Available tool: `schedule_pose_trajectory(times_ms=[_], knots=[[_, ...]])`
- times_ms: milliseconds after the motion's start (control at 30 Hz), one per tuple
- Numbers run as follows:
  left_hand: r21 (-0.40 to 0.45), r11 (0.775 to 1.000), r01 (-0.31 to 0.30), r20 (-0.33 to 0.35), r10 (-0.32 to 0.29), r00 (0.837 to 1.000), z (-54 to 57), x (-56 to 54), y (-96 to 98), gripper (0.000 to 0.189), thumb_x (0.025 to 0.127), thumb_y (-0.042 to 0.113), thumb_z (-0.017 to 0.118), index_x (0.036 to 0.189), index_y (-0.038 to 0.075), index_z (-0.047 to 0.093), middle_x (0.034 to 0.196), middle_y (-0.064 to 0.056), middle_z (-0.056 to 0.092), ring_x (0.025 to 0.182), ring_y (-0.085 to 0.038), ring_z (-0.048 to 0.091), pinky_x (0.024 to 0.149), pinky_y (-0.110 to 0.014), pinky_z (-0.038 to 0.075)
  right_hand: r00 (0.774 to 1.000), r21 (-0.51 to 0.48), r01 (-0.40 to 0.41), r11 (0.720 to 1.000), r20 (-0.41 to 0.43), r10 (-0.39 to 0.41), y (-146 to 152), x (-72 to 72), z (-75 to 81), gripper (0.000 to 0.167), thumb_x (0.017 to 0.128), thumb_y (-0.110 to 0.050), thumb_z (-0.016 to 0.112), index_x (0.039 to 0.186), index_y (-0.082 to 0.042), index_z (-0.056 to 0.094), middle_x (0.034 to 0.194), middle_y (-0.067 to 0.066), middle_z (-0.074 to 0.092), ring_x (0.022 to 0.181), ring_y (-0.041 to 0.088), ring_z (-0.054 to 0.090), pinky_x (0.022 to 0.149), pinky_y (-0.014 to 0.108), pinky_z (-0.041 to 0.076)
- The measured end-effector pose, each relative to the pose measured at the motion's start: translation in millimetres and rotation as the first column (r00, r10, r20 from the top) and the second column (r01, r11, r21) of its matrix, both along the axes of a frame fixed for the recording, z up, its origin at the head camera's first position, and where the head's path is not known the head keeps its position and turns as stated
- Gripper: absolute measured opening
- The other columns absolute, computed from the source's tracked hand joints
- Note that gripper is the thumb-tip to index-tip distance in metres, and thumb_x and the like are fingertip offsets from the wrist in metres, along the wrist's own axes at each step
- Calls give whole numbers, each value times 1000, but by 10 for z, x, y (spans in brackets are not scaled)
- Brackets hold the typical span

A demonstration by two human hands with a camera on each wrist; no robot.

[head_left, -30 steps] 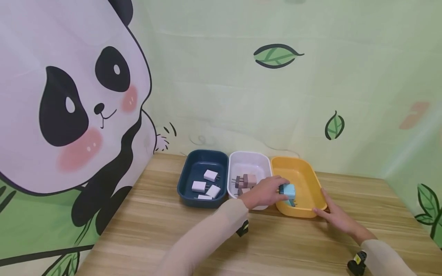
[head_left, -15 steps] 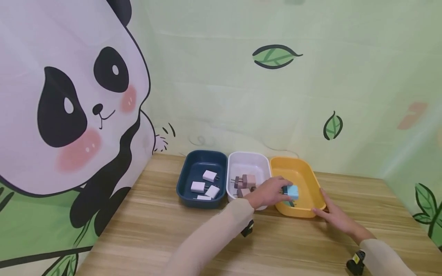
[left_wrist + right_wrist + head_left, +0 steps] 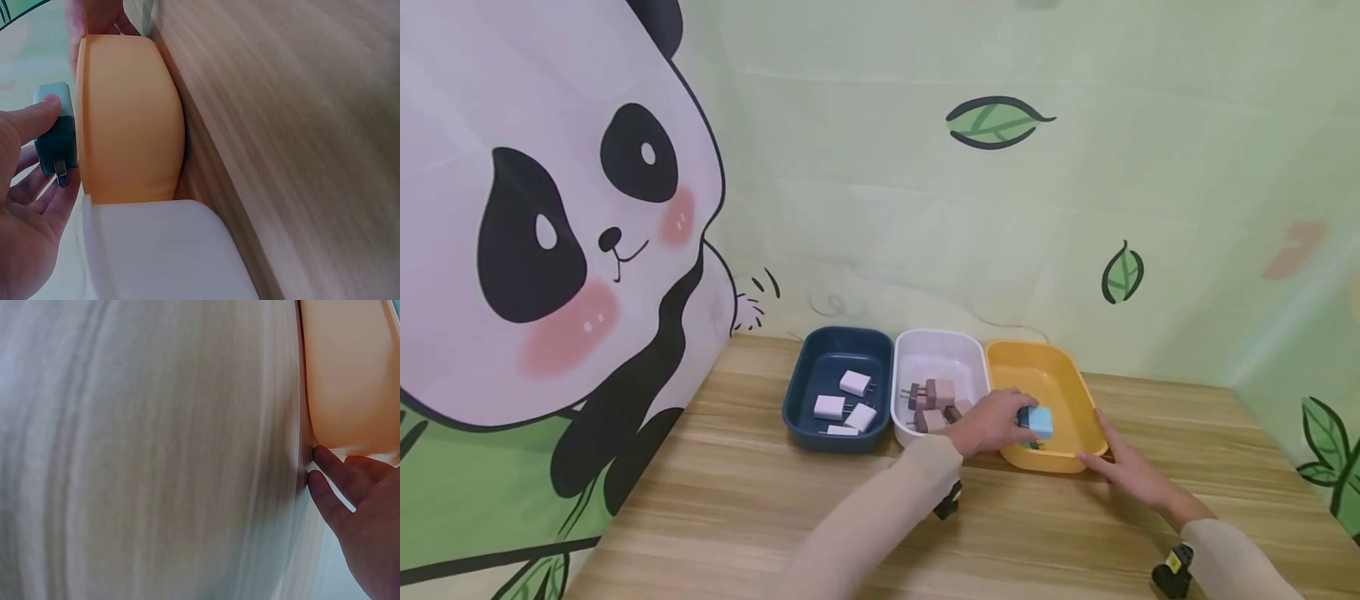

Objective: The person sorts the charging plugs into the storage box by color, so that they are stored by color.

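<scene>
My left hand [image 3: 995, 419] pinches a light-blue and dark-teal charger plug [image 3: 1040, 422] between thumb and fingers, just above the yellow bin [image 3: 1051, 463]. In the left wrist view, the thumb lies on the plug [image 3: 55, 134] and its metal prongs point down the frame. Part of another blue plug [image 3: 1032, 445] shows in the bin beneath that hand. At the bin's right front corner, my right hand [image 3: 1131, 471] touches the outer wall with its fingers and the front with its thumb. The right wrist view shows these fingers [image 3: 337, 478] fairly straight against the bin and the wooden table.
Left of the yellow bin stands a white bin [image 3: 942, 336] with several pinkish-brown plugs [image 3: 934, 396], partly behind my left hand. A navy bin [image 3: 841, 442] with several white plugs [image 3: 855, 383] adjoins it. All three line up on the wooden table [image 3: 760, 500] near a printed cloth backdrop [image 3: 865, 208].
My left hand has shifted slightly to the right and toward the front with the blue charger plug in its grip. The right hand has stayed at the yellow bin's corner.
</scene>
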State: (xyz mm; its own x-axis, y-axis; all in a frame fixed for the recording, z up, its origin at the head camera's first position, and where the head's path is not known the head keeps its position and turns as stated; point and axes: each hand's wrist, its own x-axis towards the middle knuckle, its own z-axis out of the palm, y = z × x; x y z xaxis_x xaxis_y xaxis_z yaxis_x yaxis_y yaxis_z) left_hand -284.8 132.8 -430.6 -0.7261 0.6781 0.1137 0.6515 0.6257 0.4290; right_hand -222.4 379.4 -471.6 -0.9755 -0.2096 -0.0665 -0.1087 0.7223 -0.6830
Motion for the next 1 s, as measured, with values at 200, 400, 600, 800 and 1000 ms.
schedule_pose_trajectory(times_ms=[200,400,600,800,1000], knots=[[20,1000,-2,19,1,1000,-45,-3,18,51,85,34,71,129,14,58,115,1,59,90,-5,50,77,-13,40,1000,-10,-4,1000,-3,4,-4,-6,4,88,97,-33,53,148,2,-10,147,38,8,131,54,21,99,66,23],[22,1000,-1,18,1,1000,-83,-12,53,48,86,37,70,127,15,59,113,3,59,89,-5,50,76,-13,40,1000,-21,-7,1000,-4,7,4,-13,-13,88,97,-34,52,147,2,-11,148,37,6,131,53,19,100,67,20],[-12,1000,-22,20,22,1000,-94,-15,106,49,86,40,68,128,17,58,116,4,59,91,-4,51,79,-14,41,1000,-17,9,1000,17,-8,-8,-16,12,89,97,-38,51,148,-1,-13,150,34,3,133,53,15,100,68,17],[-13,999,-36,68,36,997,-96,22,130,51,85,45,67,129,21,57,116,7,58,92,-4,50,82,-17,42,1000,-19,6,1000,21,-5,-12,-4,14,89,97,-37,51,148,-1,-13,150,35,3,132,52,17,100,68,18],[1,999,-38,71,38,997,-133,15,161,50,84,45,68,127,21,58,114,8,58,91,-4,50,82,-17,43,1000,-16,2,1000,16,-2,-7,-1,7,89,97,-38,50,148,-1,-13,149,35,4,131,52,19,99,68,19]])
